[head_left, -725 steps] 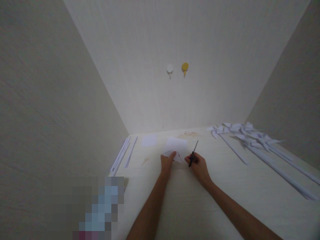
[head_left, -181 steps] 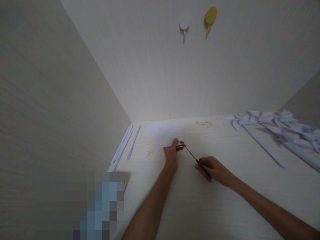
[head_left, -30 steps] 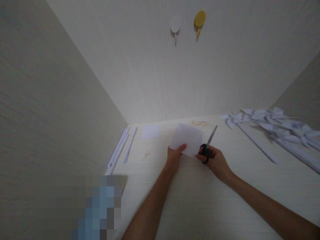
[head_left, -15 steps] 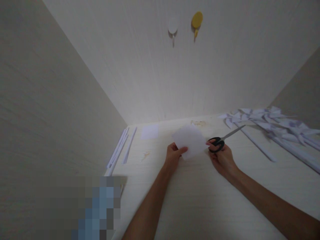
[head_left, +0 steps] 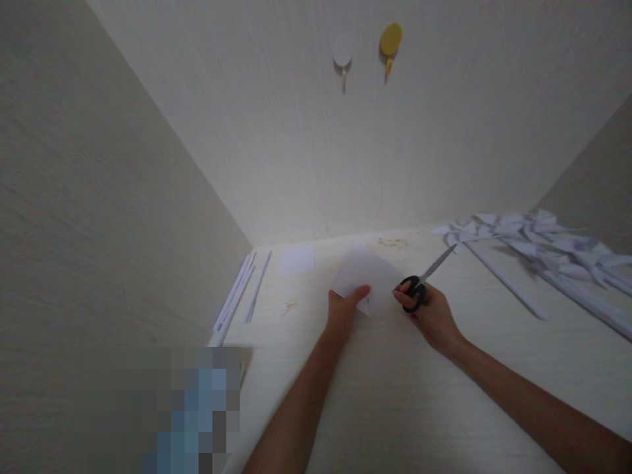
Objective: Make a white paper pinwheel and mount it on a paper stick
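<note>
Pale, faintly streaked walls [head_left: 276, 151] enclose a bench [head_left: 385, 415] with a light, wood-like grain. At its right side lie paper pinwheels [head_left: 538, 238], crisp and pointed, heads together towards the back wall and long white sticks [head_left: 508, 282] slanting towards the person, perhaps laid aside to leave the middle free for working. On the far left rest slim paper rolls [head_left: 233, 289], roughly parallel. The left hand [head_left: 342, 309] grips a square sheet [head_left: 364, 271] just above the middle of the bench, thumb flat on top and the other fingers mostly hidden beneath, a near-closed pinch that probably steadies the thin paper. The right hand [head_left: 435, 319] curls around the black looped handles of the scissors [head_left: 419, 284], their metal blades together and pointing away from the sheet, likely to free its fingertips; these sit at the sheet's right corner, though I cannot tell whether they touch it. A smaller sheet [head_left: 297, 259] lies flat behind, near the rolls. On the back wall hang a yellow hook [head_left: 390, 41] and a white hook [head_left: 342, 52], both round-backed. Smallest is a short dark mark [head_left: 368, 300] near the held sheet's lower corner, too small to identify.
</note>
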Motion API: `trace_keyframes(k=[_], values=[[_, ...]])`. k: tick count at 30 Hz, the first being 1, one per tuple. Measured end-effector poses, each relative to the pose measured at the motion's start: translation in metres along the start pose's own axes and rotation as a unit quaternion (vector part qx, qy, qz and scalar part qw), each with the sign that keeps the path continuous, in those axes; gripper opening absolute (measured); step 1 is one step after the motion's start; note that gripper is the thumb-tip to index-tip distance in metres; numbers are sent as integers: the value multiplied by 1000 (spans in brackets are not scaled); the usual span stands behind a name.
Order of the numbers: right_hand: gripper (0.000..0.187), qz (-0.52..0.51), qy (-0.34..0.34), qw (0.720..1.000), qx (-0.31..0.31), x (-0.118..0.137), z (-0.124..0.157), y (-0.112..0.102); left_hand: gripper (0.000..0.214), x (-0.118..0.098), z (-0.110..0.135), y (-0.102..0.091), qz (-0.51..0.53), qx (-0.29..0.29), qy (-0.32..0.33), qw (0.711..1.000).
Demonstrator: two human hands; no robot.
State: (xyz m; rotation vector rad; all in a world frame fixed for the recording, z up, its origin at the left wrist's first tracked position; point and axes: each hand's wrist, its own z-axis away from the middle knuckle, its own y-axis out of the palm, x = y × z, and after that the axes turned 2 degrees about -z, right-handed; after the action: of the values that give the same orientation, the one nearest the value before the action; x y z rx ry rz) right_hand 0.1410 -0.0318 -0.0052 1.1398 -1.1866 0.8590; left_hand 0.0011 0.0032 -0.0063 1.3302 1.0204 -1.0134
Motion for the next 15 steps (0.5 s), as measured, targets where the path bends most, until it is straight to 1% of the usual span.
trace_keyframes(k=[2, 5, 7, 9, 12, 15], values=[[24, 50, -18, 998, 38, 0, 2, 0, 32, 0, 0, 0, -12, -15, -11, 1000], [23, 95, -31, 990, 96, 0, 4, 1, 30, -3, 2, 2, -25, -19, -19, 999], [23, 110, -32, 988, 108, 0, 5, 2, 31, -7, 4, 5, -29, -24, -15, 999], [24, 119, -34, 989, 82, 1, 5, 2, 33, -10, 5, 8, -35, -25, -6, 999], [24, 108, -33, 993, 19, 2, 4, 2, 32, -13, 7, 11, -64, -12, 2, 998], [22, 76, -33, 997, -7, 2, 3, 2, 28, -13, 8, 12, -106, -12, -10, 994]])
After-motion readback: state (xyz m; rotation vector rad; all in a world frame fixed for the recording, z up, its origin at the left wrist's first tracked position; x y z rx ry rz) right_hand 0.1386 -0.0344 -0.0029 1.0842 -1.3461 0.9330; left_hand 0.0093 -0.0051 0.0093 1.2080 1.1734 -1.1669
